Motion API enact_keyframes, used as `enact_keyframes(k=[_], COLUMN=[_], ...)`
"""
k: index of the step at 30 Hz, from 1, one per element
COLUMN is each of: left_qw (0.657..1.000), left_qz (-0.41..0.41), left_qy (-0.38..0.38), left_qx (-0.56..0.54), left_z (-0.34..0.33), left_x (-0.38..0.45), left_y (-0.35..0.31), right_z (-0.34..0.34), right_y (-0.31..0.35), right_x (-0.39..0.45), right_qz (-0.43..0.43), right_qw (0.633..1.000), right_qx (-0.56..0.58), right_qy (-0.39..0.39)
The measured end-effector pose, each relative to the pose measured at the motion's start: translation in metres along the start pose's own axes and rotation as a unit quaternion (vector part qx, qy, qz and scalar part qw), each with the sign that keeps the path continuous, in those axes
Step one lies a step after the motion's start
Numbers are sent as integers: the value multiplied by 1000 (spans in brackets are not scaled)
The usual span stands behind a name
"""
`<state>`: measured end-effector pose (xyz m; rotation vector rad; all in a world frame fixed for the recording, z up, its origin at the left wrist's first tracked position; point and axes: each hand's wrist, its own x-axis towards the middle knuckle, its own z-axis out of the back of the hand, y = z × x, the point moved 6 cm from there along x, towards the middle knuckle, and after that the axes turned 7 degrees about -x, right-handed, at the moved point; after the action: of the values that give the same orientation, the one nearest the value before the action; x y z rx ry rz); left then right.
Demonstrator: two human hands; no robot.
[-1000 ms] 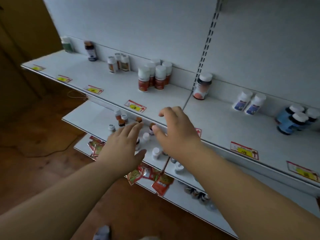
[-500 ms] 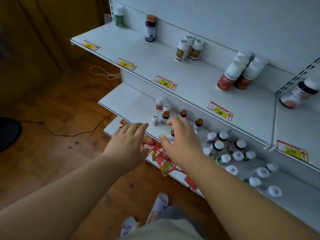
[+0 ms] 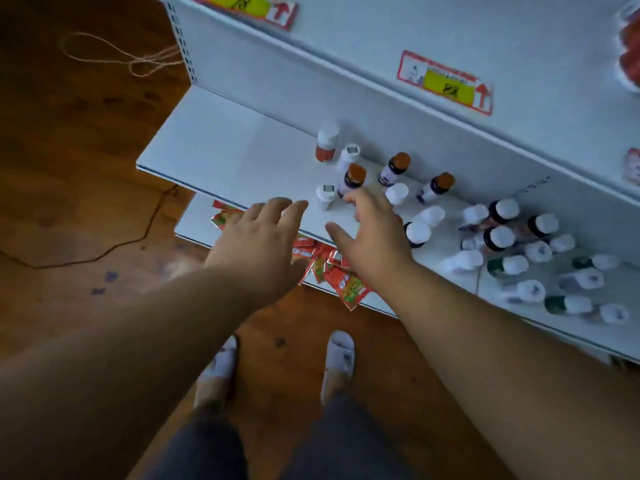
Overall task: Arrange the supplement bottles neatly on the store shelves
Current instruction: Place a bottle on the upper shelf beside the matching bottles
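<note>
Right-side bottles (image 3: 568,282) blurred

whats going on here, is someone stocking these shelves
A person is reaching with both bare hands toward a lower shelf crowded with small supplement bottles. The left hand hovers open at the shelf's front edge; the right hand is spread beside the orange-capped bottles, gripping nothing. To the right, many white-capped bottles lie tipped over. Red packets sit on the shelf below.

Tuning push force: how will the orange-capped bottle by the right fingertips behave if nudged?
The orange-capped bottle stands tall and narrow, so it probably tips rather than slides. Round-bodied, it would likely roll once down. The small white bottle stands close beside it, so a topple may knock that too.
</note>
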<state>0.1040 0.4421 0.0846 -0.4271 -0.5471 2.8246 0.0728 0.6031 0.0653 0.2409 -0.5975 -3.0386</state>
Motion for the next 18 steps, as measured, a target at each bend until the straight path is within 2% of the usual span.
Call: enact_keyframes(k=[3,10,18], left_qw=[1000,997,997], left_qz=[-31,-72,-71], left_qy=[6,15,14], left_qx=[0,0,-35], left_z=[-30,-97,-142], left_x=[37,112,154], left_y=[38,101,125], right_z=[-52,-157,-188], right_y=[-12,-47,-69], right_x=[32,116,149], right_qz=[-58,-111,-126], right_qw=[998,994,981], right_qx=[1,-23,20], right_qy=[4,-8,-146])
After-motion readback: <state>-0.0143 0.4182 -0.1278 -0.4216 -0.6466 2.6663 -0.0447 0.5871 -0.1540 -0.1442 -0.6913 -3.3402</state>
